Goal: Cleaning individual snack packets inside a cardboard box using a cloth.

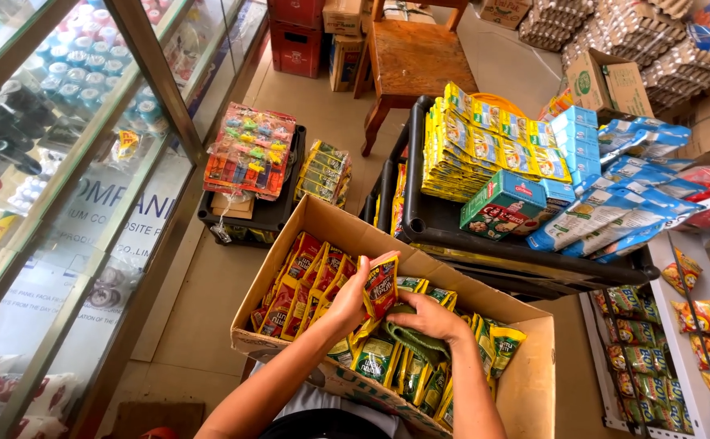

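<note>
Far L, 9 o'clock: glass display case w/ bottles inside. Next, approx 11 o'clock: black crate on the floor, a card of small coloured toys leaning on top.

Centre: open cardboard box on the person's lap, red sachets packed upright in its L half, green sachets in the R half.

L hand is clenched round one red-and-yellow sachet, thumb and fingers pinching its lower edge. Sachet stands clear above the rows, long axis running 6 to 12, tilted a bit toward 1. It sits at approx 1 o'clock from the L palm, and approx 10 o'clock from the R hand.

R hand lies flat on the green sachets, fingers curled down among them; can't tell if it's actually gripping one. L hand is the nearer one to the raised sachet, since it's holding it; R is just beside, not touching it.

R side, 2 o'clock: black trolley w/ yellow packets and blue cartons.
</note>
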